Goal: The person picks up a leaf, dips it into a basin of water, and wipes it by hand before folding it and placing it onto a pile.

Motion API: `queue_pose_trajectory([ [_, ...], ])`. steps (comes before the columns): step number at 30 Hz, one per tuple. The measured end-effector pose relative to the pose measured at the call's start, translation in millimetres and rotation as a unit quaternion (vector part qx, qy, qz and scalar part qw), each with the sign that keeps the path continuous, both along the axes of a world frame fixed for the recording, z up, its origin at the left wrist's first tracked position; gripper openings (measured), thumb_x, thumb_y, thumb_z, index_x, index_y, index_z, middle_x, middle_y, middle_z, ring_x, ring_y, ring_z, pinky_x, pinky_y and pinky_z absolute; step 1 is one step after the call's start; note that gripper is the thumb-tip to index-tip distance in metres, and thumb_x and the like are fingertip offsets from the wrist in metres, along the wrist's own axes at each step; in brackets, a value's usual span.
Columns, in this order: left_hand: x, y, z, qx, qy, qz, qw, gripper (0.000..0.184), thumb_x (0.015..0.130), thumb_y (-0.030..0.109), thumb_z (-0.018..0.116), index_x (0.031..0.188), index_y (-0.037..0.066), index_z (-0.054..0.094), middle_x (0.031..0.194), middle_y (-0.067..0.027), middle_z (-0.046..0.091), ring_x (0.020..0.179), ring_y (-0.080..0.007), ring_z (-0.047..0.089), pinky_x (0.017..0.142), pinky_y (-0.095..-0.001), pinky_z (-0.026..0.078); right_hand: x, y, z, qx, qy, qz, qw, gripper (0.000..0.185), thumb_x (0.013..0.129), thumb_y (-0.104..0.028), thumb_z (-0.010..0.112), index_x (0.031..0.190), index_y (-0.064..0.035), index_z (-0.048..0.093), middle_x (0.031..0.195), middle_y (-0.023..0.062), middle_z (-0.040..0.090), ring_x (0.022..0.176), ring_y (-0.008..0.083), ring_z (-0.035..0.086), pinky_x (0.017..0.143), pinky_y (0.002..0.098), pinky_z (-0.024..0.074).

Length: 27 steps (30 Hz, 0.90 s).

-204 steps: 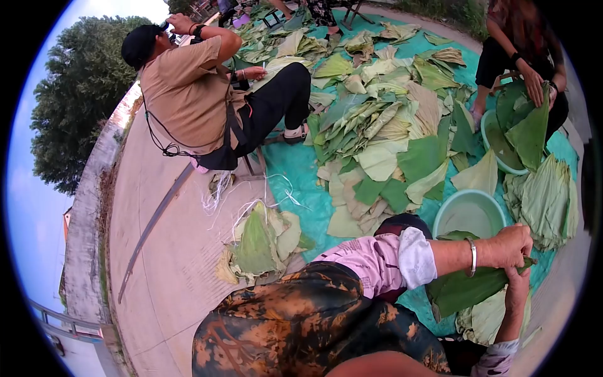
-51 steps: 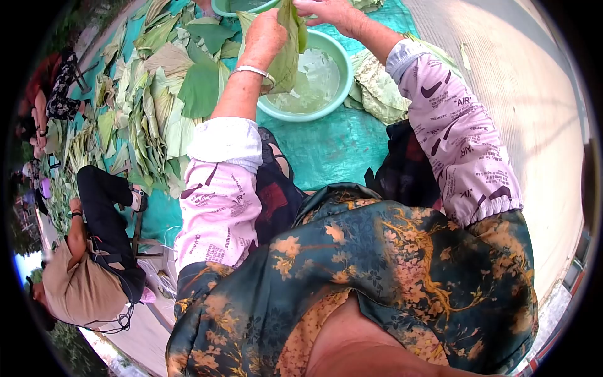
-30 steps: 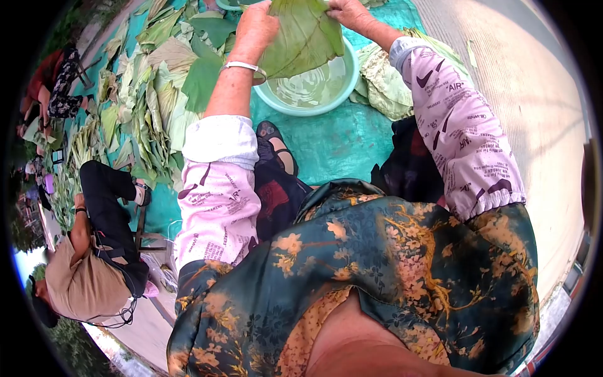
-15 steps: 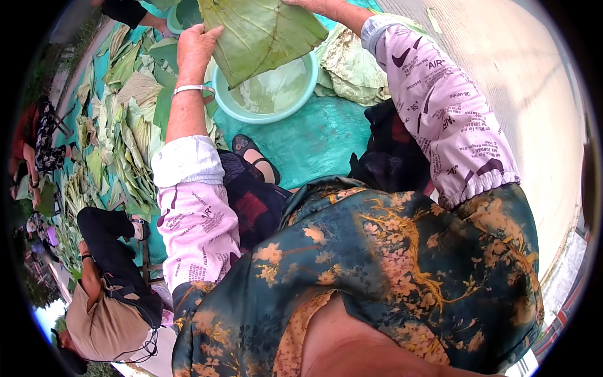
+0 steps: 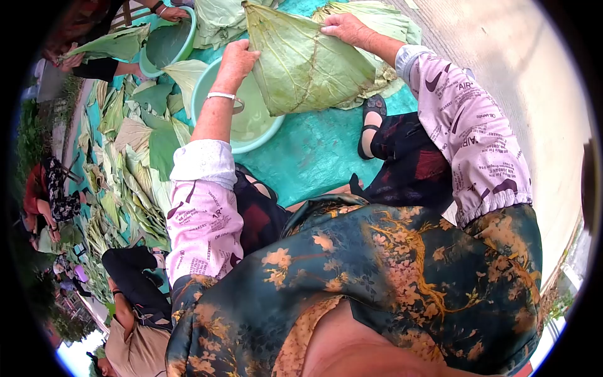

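Observation:
A large green lotus leaf (image 5: 308,66), veined and folded to a broad wedge, hangs stretched between my two hands. My left hand (image 5: 236,64), with a bracelet at the wrist, pinches its left edge. At the upper right edge, my right hand (image 5: 347,30) grips it between thumb and fingers. Below and to the left of the leaf stands a pale green basin (image 5: 248,148) of water, partly covered by the leaf. Behind the leaf and my right hand lies a pile of flattened leaves (image 5: 399,26).
Many loose leaves (image 5: 135,163) cover the turquoise sheet (image 5: 314,151) at left. Another person's hand (image 5: 171,12) is at a second basin (image 5: 188,47); that person's other hand holds a leaf (image 5: 113,44). A seated person (image 5: 135,342) is at lower left. Bare paving (image 5: 502,75) borders the right.
The leaf has moved right and lower in view, from over the basin toward the leaf pile, with both hands still on it. The view has shifted, showing more of the other person and second basin.

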<state>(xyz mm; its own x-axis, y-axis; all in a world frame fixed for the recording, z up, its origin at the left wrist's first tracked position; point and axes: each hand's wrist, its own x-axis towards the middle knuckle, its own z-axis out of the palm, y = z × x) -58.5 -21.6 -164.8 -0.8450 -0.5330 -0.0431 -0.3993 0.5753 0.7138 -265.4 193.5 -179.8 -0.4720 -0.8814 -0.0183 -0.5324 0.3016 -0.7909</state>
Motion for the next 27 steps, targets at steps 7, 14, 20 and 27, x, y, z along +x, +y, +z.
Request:
queue_pose_trajectory([
  [7,-18,35,-69,0.112,-0.117,0.022,0.986,0.021,0.068,0.018,0.070,0.079,0.001,0.062,0.070,-0.0123,0.062,0.064,-0.0224,0.059,0.061,-0.0337,0.046,5,53,-60,0.014,-0.074,-0.088,0.993,0.024,0.076,-0.025,0.062,0.086,-0.0032,0.063,0.076,0.0102,0.062,0.073,0.0189,0.057,0.069,0.0304,0.0451],
  [14,-46,56,-94,0.023,-0.141,0.010,0.990,0.024,0.066,0.021,0.071,0.079,0.003,0.063,0.074,-0.0155,0.063,0.069,-0.0292,0.060,0.065,-0.0373,0.046,17,84,-105,0.019,-0.063,-0.158,0.985,0.023,0.075,-0.026,0.060,0.080,-0.0033,0.061,0.072,0.0150,0.059,0.069,0.0272,0.055,0.066,0.0353,0.0435],
  [20,-78,64,-86,-0.035,-0.125,0.023,0.991,0.024,0.067,0.022,0.070,0.082,0.005,0.065,0.079,-0.0156,0.064,0.074,-0.0303,0.061,0.068,-0.0376,0.047,9,84,-117,0.061,-0.042,-0.213,0.974,0.023,0.077,-0.026,0.058,0.082,-0.0036,0.061,0.076,0.0163,0.061,0.072,0.0303,0.057,0.068,0.0379,0.0444],
  [27,-81,67,-89,-0.032,-0.086,0.064,0.994,0.023,0.067,0.022,0.068,0.082,0.005,0.065,0.079,-0.0162,0.064,0.075,-0.0293,0.062,0.070,-0.0367,0.048,15,83,-112,0.093,-0.040,-0.265,0.959,0.023,0.079,-0.029,0.056,0.085,-0.0077,0.061,0.080,0.0136,0.062,0.076,0.0314,0.058,0.068,0.0400,0.0447],
])
